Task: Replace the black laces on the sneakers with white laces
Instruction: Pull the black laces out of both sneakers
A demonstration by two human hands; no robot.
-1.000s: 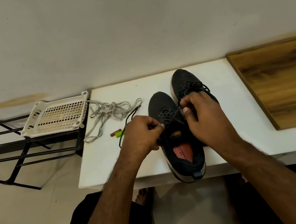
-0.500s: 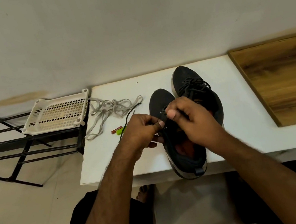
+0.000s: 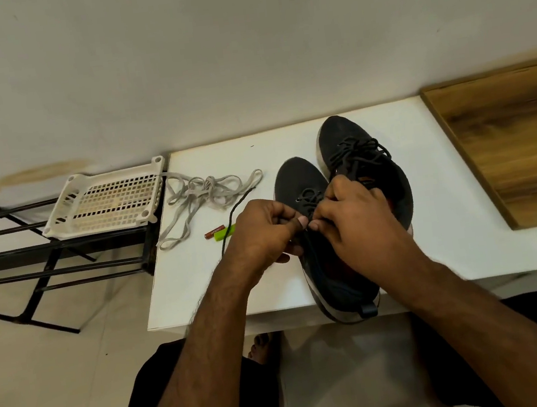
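Two black sneakers stand side by side on the white table [image 3: 422,135]. The left sneaker [image 3: 298,179] is nearer, its heel over the table's front edge. The right sneaker [image 3: 355,144] behind it keeps its black lace tied. My left hand [image 3: 260,231] pinches the left sneaker's black lace [image 3: 237,207], whose loose end trails left across the table. My right hand [image 3: 353,212] pinches the same lace at the eyelets, fingertips almost meeting my left thumb. A tangle of white laces [image 3: 204,191] lies to the left.
A small red battery [image 3: 213,232] and a green one [image 3: 226,232] lie beside my left hand. A white perforated plastic tray [image 3: 106,200] sits on a black metal rack [image 3: 52,259] left of the table. A wooden board [image 3: 517,136] covers the table's right end.
My right hand has come down from the upper eyelets toward my left hand, so both now meet over the left sneaker's lacing. The loose lace end still trails left.
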